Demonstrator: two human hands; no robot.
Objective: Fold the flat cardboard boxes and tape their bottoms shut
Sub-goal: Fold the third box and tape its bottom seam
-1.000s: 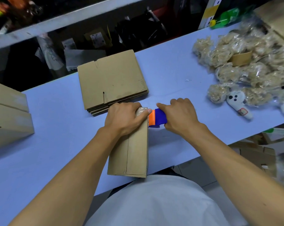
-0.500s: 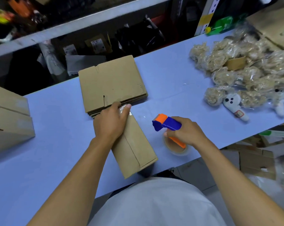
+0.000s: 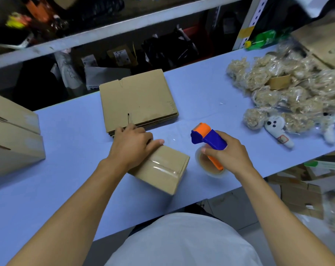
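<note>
A small folded cardboard box [image 3: 162, 169] lies on the blue table [image 3: 66, 179], a strip of clear tape along its seam. My left hand [image 3: 133, 144] rests on its far end, fingers curled over the edge. To the right, my right hand [image 3: 227, 152] grips a blue and orange tape dispenser [image 3: 207, 139] with its clear tape roll [image 3: 209, 166], held just above the table and apart from the box. A stack of flat cardboard boxes [image 3: 138, 98] lies just beyond my left hand.
Two folded boxes [image 3: 11, 135] stand at the left edge of the table. A heap of bagged plush toys [image 3: 289, 93] and a white plush toy [image 3: 278, 129] cover the right end. Shelving runs behind the table; more cardboard [image 3: 301, 196] lies on the floor at the right.
My right hand pulled the tape dispenser away from the box to the right. My left hand turned the box from lengthwise to slanting across the table, taped seam up.
</note>
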